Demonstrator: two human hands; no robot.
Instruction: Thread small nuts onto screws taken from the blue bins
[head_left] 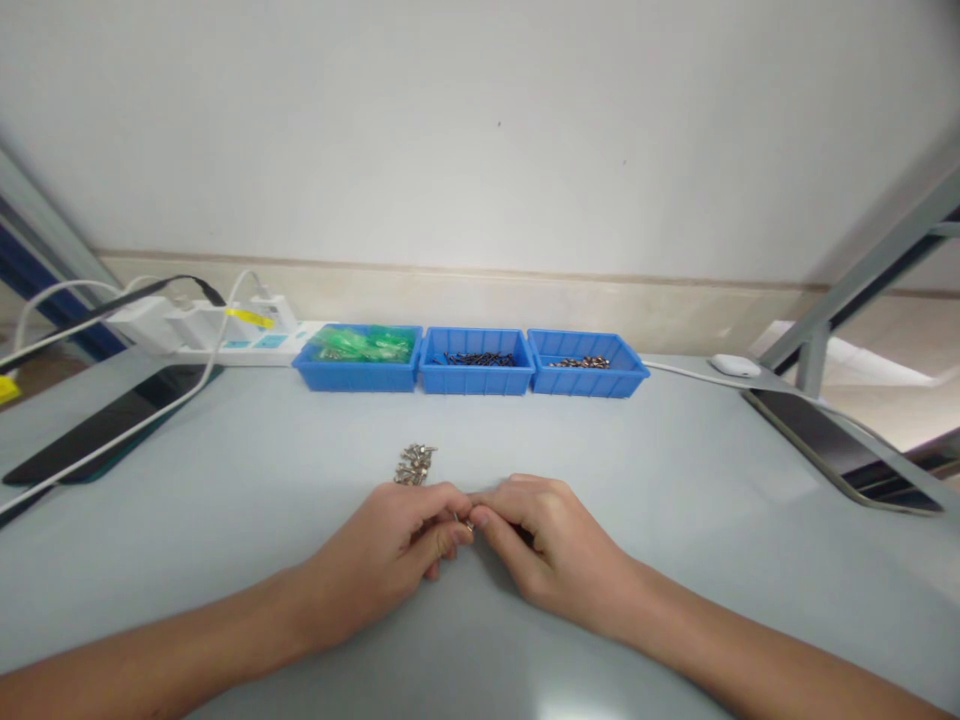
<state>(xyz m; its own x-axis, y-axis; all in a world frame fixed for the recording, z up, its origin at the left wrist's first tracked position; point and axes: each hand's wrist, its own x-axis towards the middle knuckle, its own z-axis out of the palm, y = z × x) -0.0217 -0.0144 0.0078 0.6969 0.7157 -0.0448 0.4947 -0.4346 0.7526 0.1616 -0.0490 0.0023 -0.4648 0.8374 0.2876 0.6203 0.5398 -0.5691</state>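
My left hand (409, 540) and my right hand (551, 535) meet low over the grey table, thumbs and fingertips pinched together. Between the fingertips shows a small shiny metal piece (469, 524), mostly covered, so its exact kind is hard to make out. Just beyond my left hand lies a small pile of silvery screw-like metal pieces (415, 465). Farther back stand three blue bins: the left bin (356, 377) with green plastic bags, the middle bin (476, 381) with dark screws, and the right bin (589, 383) with coppery, shiny small parts.
A white power strip (289, 345) with plugs and cables sits at the back left. Under a white cable lies a dark phone-like slab (112, 425). On the right are another dark-screened device (832, 450), a small white case (735, 366) and a grey metal frame (862, 265). A wall closes the back.
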